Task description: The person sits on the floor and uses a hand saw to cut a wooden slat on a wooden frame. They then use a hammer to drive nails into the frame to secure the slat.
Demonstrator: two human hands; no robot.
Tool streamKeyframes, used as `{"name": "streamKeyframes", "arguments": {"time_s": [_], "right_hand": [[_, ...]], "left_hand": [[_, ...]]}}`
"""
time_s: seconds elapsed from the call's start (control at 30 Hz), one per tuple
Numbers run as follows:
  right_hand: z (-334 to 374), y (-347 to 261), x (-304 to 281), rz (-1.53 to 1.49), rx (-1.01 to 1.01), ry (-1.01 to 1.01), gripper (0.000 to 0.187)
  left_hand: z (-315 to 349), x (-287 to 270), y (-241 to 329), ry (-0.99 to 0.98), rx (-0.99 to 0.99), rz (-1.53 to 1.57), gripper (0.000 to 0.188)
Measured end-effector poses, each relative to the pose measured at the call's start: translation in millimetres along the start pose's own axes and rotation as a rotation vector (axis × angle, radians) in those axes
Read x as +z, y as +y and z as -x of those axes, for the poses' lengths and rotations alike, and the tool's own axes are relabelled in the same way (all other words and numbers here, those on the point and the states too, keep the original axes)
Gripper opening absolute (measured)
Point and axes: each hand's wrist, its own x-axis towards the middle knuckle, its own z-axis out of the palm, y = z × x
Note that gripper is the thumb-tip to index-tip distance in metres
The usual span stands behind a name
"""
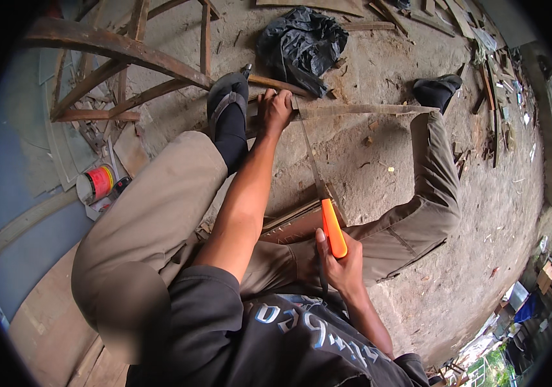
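Note:
My right hand (345, 266) is closed around the orange handle (332, 229) of a handsaw. The saw's thin blade (312, 158) runs away from me and its far end reaches a long wooden strip (366, 110) close to my left hand (276, 111). That left hand is closed over the strip, with its fingers curled down at the far side. The strip lies crosswise in front of me, and its right end is by my right knee. My left foot in a dark sandal (227, 97) rests beside the left hand.
A crumpled black plastic bag (305, 45) lies beyond the strip, with a wooden-handled tool (276, 84) near it. A wooden frame (127, 64) stands at the far left. A red-labelled can (100, 183) sits by my left leg. Wood scraps (488, 84) litter the far right.

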Motion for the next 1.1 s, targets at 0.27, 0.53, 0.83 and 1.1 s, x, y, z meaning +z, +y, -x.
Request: {"name": "streamKeyframes", "arguments": {"time_s": [0.27,0.53,0.83,1.1], "right_hand": [[7.7,-5.5,10.8,-0.072,0.126,0.012,0.031],[-22.5,-2.3,8.4,-0.002,-0.040,0.090,0.018],[-17.5,-14.0,30.0,-0.050,-0.065,0.065,0.020],[-46.4,-9.7,30.6,-0.040,-0.032,0.082,0.010]], "left_hand": [[-12.9,5.5,-7.7,-0.026,-0.072,-0.225,0.026],[-4.3,14.8,-11.1,-0.024,0.013,-0.042,0.033],[-10.6,4.2,-2.7,-0.232,0.017,-0.155,0.032],[11.0,27.3,-30.7,-0.059,0.178,-0.224,0.017]]}}
